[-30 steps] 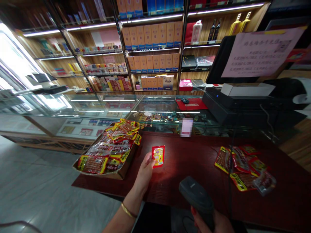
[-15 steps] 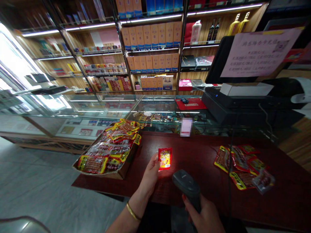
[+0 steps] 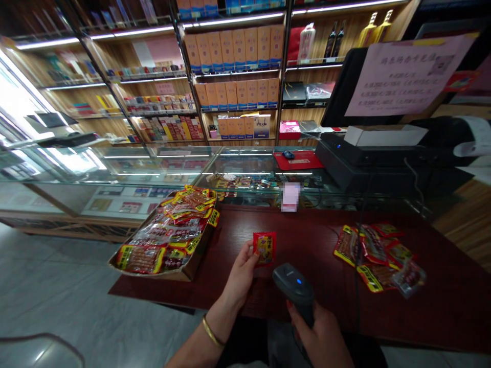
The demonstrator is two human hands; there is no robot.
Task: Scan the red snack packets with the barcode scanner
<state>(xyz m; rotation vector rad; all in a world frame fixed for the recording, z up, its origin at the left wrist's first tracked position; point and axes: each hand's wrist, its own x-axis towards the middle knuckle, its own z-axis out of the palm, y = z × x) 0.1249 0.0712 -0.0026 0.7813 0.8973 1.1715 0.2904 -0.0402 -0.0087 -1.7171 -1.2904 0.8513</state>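
Observation:
Between the thumb and fingers of my left hand point(image 3: 242, 271) is a small red snack packet point(image 3: 267, 247), held up over the dark red-brown table point(image 3: 230, 230). My right hand point(image 3: 322, 332) is wrapped round the handle of a dark grey barcode scanner point(image 3: 293, 286). A blue light shows on top of the scanner, and its head points toward the packet. Left of my hands stands an open cardboard box point(image 3: 187, 273) full of snack packs. Several loose snack packs point(image 3: 374, 255) lie in a pile on the table at the right.
A glass display counter point(image 3: 245, 158) runs behind the table. On it sit a red mat point(image 3: 299, 160) and, at the right, a black cash drawer point(image 3: 387, 166) below a monitor with a pink paper notice point(image 3: 406, 79). A cable hangs in front of the loose packs.
The scanner's bright light on the packet has gone out, and a blue light now shows on the scanner. The packet's printed front is turned more toward me.

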